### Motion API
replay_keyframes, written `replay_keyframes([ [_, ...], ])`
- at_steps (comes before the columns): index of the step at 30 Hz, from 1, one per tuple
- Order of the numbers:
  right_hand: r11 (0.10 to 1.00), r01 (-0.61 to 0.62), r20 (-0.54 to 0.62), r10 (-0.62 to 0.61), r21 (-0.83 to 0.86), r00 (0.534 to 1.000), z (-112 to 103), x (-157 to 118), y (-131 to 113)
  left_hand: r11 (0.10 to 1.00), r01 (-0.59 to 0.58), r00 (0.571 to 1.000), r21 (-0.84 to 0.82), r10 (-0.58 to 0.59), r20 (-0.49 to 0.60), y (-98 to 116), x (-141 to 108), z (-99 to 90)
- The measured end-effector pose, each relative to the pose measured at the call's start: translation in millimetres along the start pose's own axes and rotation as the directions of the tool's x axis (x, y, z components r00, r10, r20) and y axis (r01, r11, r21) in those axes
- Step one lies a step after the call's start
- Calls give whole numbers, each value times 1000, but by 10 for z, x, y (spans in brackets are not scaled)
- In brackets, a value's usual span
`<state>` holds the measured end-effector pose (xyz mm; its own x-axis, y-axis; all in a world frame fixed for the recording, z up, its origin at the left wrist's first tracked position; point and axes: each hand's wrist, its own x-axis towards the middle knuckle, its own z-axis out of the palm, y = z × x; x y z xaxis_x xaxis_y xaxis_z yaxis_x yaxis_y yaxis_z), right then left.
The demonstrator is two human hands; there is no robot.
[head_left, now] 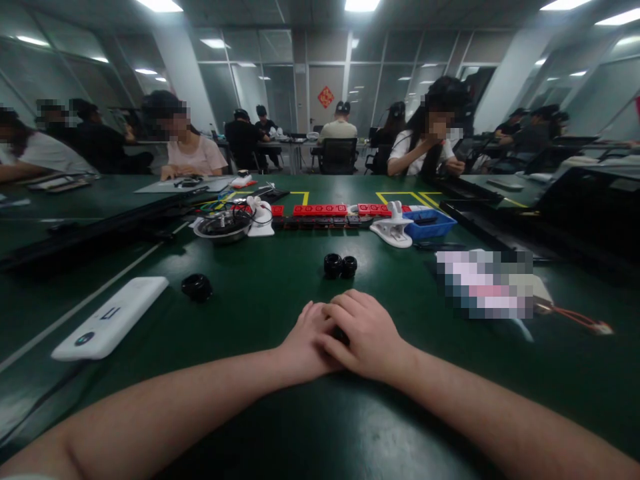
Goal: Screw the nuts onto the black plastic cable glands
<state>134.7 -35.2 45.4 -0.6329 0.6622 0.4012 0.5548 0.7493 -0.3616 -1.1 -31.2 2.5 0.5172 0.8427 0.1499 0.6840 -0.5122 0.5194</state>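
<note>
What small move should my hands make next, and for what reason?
Probably, lift your right hand off your left hand. It lies over part of the left, so neither seems free to reach, while two black round pieces sit untouched just beyond them on the green table.

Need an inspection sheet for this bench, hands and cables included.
Surface: green tabletop, yellow lines toward the far side.
Parts: two black round parts side by side, a third apart at left.
Clutter: white device, red blocks, metal bowl, blue tray.
Hands: right hand over left hand; whether holding anything, cannot tell.
Cables: black cable by the white device; orange wires at right.
Surroundings: seated people, glass partitions.
</note>
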Motion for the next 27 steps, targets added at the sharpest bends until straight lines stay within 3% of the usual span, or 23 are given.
replay_keyframes([
  [2, 991, -75, 34, 79, -112, 996, 7, -37, 98, 999, -28, 999, 29, 27, 39, -13, 9, -6],
  [5, 990, -101, 55, 107, -101, 993, -5, -128, 176, 999, -16, 998, 48, 14, 56, -22, 2, -23],
  [9, 987, 120, 8, -122, 110, 993, -8, -292, 253, 1000, 0, 998, 21, -2, 56, -15, -9, -49],
  [11, 963, 183, -42, -179, 198, 983, -5, -356, 290, 1000, 1, 998, 4, -2, 60, -17, -8, -57],
  [14, 978, 90, -120, -68, 190, 990, 19, -391, 331, 1000, -18, 996, -4, 18, 89, -36, -4, -57],
  [17, 984, 4, -106, 15, 180, 994, 64, -383, 353, 1000, -25, 996, 4, 24, 86, -49, -3, -51],
  [22, 937, 56, -102, -23, 344, 995, 98, -411, 383, 1000, -12, 997, 3, 12, 73, -20, -2, -63],
  [24, 934, 79, -114, -42, 347, 993, 100, -421, 393, 1000, -17, 997, 7, 16, 81, -11, -1, -69],
  [27, 960, 17, -129, 20, 279, 991, 116, -411, 399, 999, -28, 996, 15, 27, 89, -17, -1, -66],
])
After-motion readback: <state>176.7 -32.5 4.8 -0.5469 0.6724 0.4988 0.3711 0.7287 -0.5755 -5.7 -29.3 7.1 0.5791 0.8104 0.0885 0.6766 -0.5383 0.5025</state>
